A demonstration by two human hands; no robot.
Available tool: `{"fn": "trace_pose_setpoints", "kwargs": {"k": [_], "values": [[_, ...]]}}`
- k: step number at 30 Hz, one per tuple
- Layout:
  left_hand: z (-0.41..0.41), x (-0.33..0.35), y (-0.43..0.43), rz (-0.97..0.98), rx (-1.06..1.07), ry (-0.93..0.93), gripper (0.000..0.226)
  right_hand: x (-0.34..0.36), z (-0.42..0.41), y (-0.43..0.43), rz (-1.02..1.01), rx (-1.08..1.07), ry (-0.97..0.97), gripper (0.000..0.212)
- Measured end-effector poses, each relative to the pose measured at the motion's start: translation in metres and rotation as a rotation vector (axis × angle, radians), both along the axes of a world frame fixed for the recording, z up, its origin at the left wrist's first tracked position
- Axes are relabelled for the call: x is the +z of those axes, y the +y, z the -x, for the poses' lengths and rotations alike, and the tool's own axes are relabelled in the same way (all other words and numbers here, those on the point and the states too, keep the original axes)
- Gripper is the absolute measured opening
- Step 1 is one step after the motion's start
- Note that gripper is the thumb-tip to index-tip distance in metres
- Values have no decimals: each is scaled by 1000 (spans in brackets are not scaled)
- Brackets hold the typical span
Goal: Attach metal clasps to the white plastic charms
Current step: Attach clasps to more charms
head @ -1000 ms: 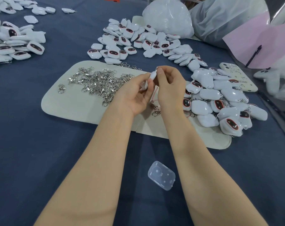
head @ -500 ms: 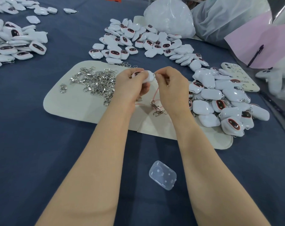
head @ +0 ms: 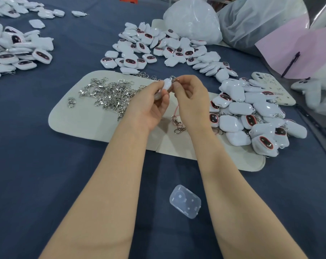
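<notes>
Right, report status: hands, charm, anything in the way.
Left hand grips charm. Right hand pinches at ring on charm's top; join too small to tell. Nothing blocking; loose clasp on mat below.

- The worktop (head: 46,165) is covered in dark blue.
- The mat (head: 68,120) is coloured cream.
- Every charm (head: 266,145) is finished in white, with a dark oval ringed in red.
- Every clasp (head: 71,102) is finished in silver.
- The cord (head: 174,112) is coloured pink.
- The paper (head: 307,47) is tinted pale pink.
- The pen (head: 291,62) is coloured black.
- The little box (head: 185,201) is left clear.
</notes>
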State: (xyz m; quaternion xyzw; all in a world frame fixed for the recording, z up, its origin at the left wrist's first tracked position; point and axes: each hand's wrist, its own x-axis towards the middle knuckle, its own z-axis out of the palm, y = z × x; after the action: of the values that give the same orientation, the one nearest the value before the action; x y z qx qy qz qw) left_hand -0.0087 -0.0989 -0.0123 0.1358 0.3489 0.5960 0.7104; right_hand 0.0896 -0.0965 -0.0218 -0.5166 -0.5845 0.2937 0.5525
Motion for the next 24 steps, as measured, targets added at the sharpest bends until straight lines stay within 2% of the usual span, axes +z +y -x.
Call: {"fn": "trace_pose_setpoints", "kwargs": {"k": [4,7,11,13,20,22,24], "values": [[-1,1,0,53,-31,-33,6,-1,3,0,-13,-26,19,9],[-2,1,-1,54,-36,-13,3,-2,2,1,-33,-49,-42,7],[-3,1,0,39,-24,9,17,-4,0,2,-29,-53,-84,4],[-3,1,0,33,-32,6,9,-2,-2,2,-38,-42,-106,5],[2,-1,-1,81,-110,-174,10,1,-9,0,-138,-40,-191,10],[1,-1,0,86,-66,-92,9,3,-11,1,-160,-29,-279,11],[-1,-2,1,56,25,111,9,3,-14,2,-148,-3,-398,11]]}}
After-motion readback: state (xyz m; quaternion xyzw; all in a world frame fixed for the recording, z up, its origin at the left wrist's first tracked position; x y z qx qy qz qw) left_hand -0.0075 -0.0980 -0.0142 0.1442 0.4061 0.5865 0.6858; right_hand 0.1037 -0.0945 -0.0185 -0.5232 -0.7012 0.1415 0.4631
